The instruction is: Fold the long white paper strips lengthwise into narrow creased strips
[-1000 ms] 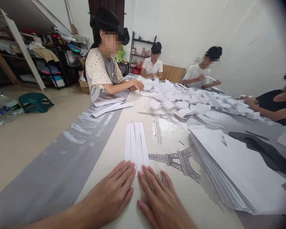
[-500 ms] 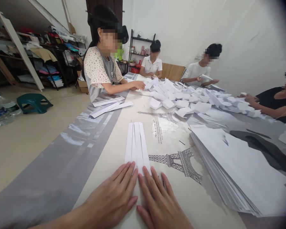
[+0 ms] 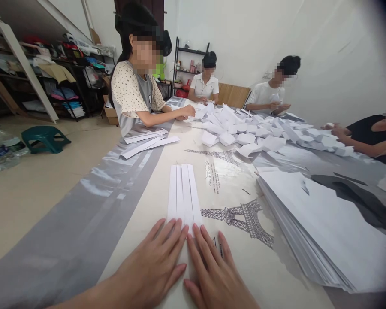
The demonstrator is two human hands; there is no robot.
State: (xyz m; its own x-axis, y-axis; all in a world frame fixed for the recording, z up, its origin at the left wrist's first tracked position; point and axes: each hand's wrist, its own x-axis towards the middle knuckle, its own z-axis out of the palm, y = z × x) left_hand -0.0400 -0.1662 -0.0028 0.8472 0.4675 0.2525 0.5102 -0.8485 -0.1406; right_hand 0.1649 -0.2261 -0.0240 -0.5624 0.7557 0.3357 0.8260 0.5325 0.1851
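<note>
Left hand: [image 3: 157, 262] it's lying palm down, fingers straight and fairly close together, not pinching anything, tips resting on the near end of the paper.
Right hand: [image 3: 212, 266] same deal, fingers straight but fanning out a bit more, inner tips touching the paper and the outer ones sitting beside it.
Folded strips: [image 3: 184, 191] these are lying flat, side by side, toward the near end of the surface [image 3: 157, 184] and closer to its left edge. I'm guessing both hands are pressing there to hold them flat and lined up.
Paper stack: [image 3: 321, 214] it's sitting near the right edge, leaves fanning, probably parked there to leave elbow room.
Loose strips: [image 3: 141, 148] they're lying along the left edge, a co-worker sitting right by them.
Folded pieces: [image 3: 251, 128] they're piling up toward the far edge, likely so everyone's reaching one heap.
Cardboard box: [image 3: 112, 115] it's standing on the floor; can't tell what it's holding.
Black rack: [image 3: 193, 51] its shelves are carrying small bottles and odds and ends.
</note>
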